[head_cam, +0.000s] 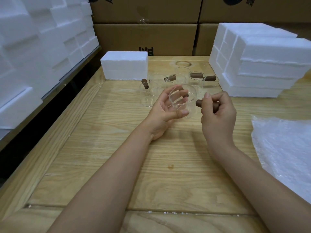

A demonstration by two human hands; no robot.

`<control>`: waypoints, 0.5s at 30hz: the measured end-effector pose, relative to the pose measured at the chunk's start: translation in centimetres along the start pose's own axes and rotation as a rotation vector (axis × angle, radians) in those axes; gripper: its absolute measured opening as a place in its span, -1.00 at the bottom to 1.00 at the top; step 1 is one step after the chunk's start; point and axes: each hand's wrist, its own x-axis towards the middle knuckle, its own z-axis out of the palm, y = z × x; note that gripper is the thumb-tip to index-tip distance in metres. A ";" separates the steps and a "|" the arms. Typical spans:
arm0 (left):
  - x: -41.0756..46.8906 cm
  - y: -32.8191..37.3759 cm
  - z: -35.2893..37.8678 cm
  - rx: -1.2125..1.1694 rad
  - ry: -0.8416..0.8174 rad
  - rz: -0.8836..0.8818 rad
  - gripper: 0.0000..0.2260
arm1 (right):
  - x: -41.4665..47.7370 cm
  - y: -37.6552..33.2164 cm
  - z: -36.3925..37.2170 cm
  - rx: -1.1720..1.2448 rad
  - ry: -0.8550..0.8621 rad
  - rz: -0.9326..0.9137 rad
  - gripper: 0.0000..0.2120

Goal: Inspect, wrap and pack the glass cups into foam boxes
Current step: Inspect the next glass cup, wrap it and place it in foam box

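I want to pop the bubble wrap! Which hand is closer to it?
Right. The right hand, gripping the handle, is left of the bubble wrap; the left hand is farther left.

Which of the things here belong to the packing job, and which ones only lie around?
For the job: held glass cup, waiting glass cups, bubble wrap, foam boxes.
Only lying about: cardboard cartons behind.
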 end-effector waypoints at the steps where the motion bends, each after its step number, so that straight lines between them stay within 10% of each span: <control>1: 0.0 0.1 -0.1 -0.021 -0.025 -0.030 -0.43 | -0.2 -0.1 0.0 -0.018 -0.004 -0.067 -0.77; 9: -0.2 0.8 0.1 -0.168 -0.088 -0.222 0.00 | -0.5 -0.7 -0.1 -0.102 -0.093 -0.298 -0.88; 15: -0.2 1.0 0.1 -0.258 -0.026 -0.233 -0.24 | -0.8 -0.8 0.0 -0.107 -0.222 -0.333 -0.79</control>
